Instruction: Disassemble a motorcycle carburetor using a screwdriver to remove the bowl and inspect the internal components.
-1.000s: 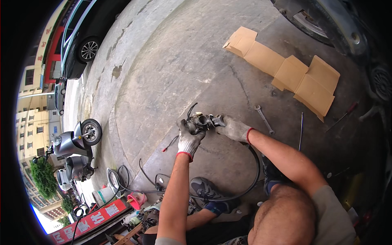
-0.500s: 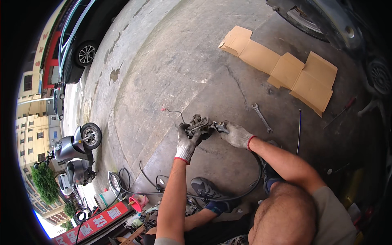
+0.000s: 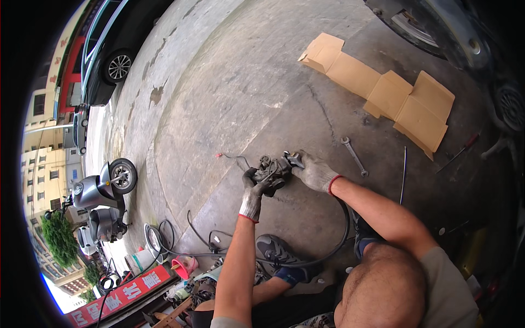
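Note:
Both my hands wear whitish knit gloves with dark, dirty palms and red cuffs. My left hand (image 3: 252, 194) is closed round a dark, greasy metal part (image 3: 268, 172) that looks like a carburetor. From it a thin wire (image 3: 236, 158) sticks out to the left, ending in a small red tip. My right hand (image 3: 316, 174) grips a small metal air gun (image 3: 294, 159), its front end close to the upper right of the part. A black hose (image 3: 345, 218) runs from below my right wrist and loops toward the left. The fingers of my right hand are partly hidden.
An open-end wrench (image 3: 354, 156), a thin metal rod (image 3: 403, 175) and a screwdriver (image 3: 471, 140) lie at right. Flattened cardboard (image 3: 383, 93) is beyond them. At left stand a grey scooter (image 3: 98, 191), a pink container (image 3: 185, 267) and coiled hose (image 3: 158, 240). A dark car (image 3: 112, 60) is farther off.
The air gun has tilted and come up beside the part's upper right. The part has turned slightly in my left hand. The whole view has shifted a little.

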Demonstrator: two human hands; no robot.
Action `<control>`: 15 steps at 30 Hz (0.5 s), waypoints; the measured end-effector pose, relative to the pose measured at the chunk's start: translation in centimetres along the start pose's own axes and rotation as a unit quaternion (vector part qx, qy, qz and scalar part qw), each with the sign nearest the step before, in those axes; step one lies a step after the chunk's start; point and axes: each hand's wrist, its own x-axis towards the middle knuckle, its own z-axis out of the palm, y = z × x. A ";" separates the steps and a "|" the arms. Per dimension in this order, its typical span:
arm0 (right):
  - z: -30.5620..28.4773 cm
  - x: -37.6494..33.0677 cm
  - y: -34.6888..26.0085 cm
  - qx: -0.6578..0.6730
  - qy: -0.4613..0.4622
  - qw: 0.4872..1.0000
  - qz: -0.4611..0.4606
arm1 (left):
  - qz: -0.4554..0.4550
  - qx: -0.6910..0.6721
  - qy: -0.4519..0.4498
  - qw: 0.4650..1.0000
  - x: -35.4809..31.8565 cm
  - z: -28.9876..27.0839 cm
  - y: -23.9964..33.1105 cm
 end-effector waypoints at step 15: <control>0.0 -2.5 2.9 0.033 0.007 0.997 0.072 | -0.020 0.121 -0.012 0.992 0.7 1.3 3.0</control>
